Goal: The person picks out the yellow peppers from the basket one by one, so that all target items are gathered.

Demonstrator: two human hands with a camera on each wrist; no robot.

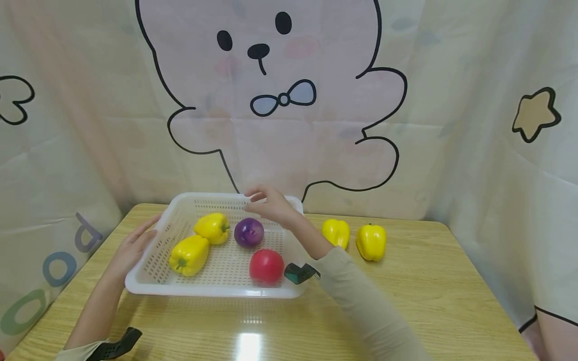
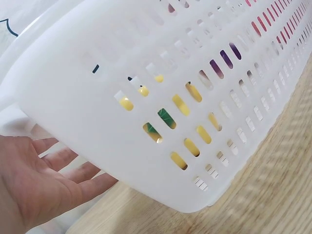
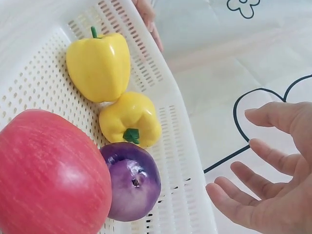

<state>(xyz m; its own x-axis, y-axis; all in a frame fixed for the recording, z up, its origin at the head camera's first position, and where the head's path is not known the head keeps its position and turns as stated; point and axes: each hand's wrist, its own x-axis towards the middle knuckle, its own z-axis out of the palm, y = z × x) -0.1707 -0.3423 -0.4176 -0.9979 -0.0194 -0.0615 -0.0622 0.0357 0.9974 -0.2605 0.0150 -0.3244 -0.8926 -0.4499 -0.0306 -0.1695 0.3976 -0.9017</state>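
A white perforated plastic basket (image 1: pixel 217 289) stands on the table, holding two yellow bell peppers, a round purple fruit or vegetable (image 1: pixel 249 232) and a red apple (image 1: pixel 266 267). One pepper (image 1: pixel 189 255) lies at the front left; the other pepper (image 3: pixel 129 117) touches it from behind. My left hand (image 1: pixel 132 250) rests against the basket's left side with fingers extended; in the left wrist view the fingertips pass behind the basket wall. Over the back right rim hovers my right hand (image 1: pixel 273 206), fingers loosely bent and apart, with nothing in them.
Two more yellow bell peppers stand on the wooden table (image 1: pixel 429 291) to the right of the basket, one pepper (image 1: pixel 336 233) partly behind the right forearm, the other pepper (image 1: pixel 371 242) farther right. A printed cloth curtain (image 1: pixel 280 140) hangs behind the table.
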